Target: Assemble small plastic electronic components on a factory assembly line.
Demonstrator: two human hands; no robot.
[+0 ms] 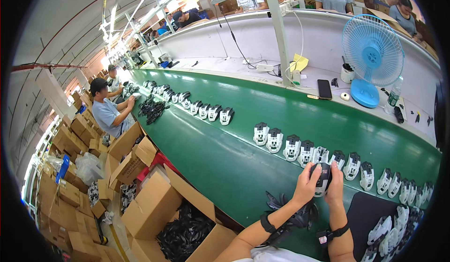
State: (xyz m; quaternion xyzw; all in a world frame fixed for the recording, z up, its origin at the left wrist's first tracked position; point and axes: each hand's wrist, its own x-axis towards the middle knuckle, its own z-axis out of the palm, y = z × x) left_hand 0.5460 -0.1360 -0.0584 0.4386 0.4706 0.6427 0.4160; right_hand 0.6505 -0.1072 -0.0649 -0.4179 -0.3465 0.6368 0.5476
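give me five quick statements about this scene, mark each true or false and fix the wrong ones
1. The left hand and right hand hold one mouse-shaped part between them. True.
2. The fan is red. False: it is blue.
3. A dark phone lies to the left of the fan in the picture. True.
4. The cardboard box nearest the person is closed and taped. False: it stands open, with black parts inside.
5. Only the person's left wrist has a band. False: each wrist has a dark band.
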